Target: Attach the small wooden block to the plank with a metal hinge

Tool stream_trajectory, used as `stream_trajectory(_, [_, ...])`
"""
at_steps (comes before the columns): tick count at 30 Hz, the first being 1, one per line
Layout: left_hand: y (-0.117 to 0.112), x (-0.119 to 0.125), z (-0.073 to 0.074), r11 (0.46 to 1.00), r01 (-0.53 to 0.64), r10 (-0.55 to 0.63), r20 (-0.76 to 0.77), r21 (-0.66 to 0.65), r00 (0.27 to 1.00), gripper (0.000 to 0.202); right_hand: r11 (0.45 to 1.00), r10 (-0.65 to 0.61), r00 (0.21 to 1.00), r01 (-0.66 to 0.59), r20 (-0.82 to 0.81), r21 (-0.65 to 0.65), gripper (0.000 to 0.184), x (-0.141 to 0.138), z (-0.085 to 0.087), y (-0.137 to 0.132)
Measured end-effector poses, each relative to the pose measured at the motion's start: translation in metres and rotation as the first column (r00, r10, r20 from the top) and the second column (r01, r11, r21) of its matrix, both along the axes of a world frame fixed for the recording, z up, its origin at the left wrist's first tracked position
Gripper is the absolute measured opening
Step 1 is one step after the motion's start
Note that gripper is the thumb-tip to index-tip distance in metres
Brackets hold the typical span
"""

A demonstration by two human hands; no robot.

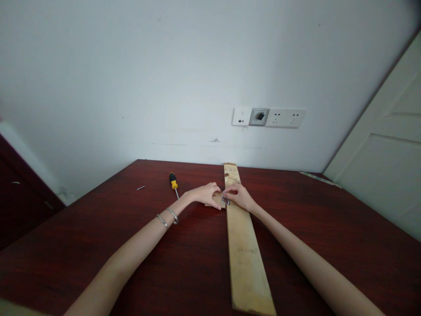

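A long pale wooden plank lies lengthwise on the dark red table. My left hand is curled over a small wooden block pressed against the plank's left edge. My right hand rests on the plank with its fingers pinched on a small metal bracket where block and plank meet. Two thin bracelets circle my left wrist. A screwdriver with a yellow and black handle lies just left of my left hand.
A small screw lies on the table to the left of the screwdriver. A row of wall sockets sits on the white wall behind. A white door stands at the right, a dark cabinet at the left.
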State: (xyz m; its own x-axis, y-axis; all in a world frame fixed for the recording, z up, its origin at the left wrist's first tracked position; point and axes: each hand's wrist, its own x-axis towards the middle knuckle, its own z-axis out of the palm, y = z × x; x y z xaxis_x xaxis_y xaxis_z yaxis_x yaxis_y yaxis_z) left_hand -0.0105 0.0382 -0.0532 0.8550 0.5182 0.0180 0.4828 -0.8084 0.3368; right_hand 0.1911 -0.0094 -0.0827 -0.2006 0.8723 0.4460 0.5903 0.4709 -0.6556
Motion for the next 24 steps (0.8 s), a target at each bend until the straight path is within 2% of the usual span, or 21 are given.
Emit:
stream_trajectory(15, [-0.0020,-0.0002,0.0030,1.000,-0.010,0.010,-0.011,0.000,1.000,0.069,0.999,0.042,0.999,-0.042,0.004,-0.013,0.014,-0.0009,0.0007,-0.0015])
stream_trajectory(24, [-0.0038,-0.0004,0.0057,1.000,-0.014,0.014,-0.026,0.007,1.000,0.069,1.000,0.017,0.999,-0.016,0.028,-0.022,0.014,-0.0015,0.0006,-0.0019])
